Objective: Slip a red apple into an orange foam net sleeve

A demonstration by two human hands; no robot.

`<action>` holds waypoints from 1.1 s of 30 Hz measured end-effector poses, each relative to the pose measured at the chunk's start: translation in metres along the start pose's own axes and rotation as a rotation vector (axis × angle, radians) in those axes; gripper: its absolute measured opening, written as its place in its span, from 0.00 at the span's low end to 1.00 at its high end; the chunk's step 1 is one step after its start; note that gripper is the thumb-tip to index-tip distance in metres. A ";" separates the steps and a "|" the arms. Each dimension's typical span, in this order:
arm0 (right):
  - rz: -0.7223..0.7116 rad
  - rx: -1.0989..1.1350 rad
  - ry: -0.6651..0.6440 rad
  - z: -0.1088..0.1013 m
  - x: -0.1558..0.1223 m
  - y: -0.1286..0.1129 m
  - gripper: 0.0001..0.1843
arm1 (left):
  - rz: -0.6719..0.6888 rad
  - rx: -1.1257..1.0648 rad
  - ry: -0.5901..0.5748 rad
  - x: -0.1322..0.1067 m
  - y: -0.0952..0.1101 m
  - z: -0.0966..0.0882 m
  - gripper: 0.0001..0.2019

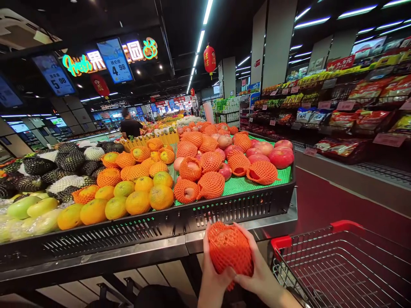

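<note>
I hold a round fruit wrapped in an orange foam net [229, 250] low in front of me, below the front edge of the fruit stand. My left hand [210, 273] cups its left side. My right hand [260, 271] grips its right side and underside. On the stand above, more net-wrapped fruit [205, 171] and bare red apples [279, 156] lie on a green mat [253, 184]. A shopping cart with red corner trim [340, 265] stands just right of my hands.
Oranges [138, 196] fill the stand's middle, green mangoes [30, 207] and black-netted fruit [64, 167] the left. The black display tray's rim [160, 226] runs above a steel ledge. Snack shelves [353, 107] line the right past a red floor aisle. A person in black [130, 126] stands far back.
</note>
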State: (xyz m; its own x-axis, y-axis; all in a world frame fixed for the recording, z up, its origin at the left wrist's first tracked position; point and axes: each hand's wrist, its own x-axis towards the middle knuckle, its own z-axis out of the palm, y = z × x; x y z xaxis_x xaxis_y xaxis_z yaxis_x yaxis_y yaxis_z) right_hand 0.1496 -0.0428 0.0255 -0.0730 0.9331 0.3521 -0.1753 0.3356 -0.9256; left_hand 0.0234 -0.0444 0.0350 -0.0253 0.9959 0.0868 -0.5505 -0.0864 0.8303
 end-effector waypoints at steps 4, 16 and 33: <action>0.070 0.061 -0.088 0.008 -0.009 0.001 0.66 | -0.045 -0.086 0.082 -0.011 -0.004 0.005 0.52; 0.098 -0.244 -0.230 0.015 -0.013 -0.007 0.48 | -0.029 -0.318 0.313 -0.019 -0.032 0.004 0.36; 0.223 0.221 -0.206 -0.022 0.015 -0.028 0.57 | 0.653 1.146 -0.241 0.011 0.011 0.004 0.55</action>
State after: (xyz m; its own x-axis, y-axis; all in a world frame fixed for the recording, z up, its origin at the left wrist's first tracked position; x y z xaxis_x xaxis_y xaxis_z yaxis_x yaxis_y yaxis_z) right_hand 0.1748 -0.0357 0.0538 -0.3255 0.9269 0.1869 -0.3385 0.0704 -0.9383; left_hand 0.0205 -0.0341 0.0470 0.1989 0.7445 0.6373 0.5140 -0.6329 0.5790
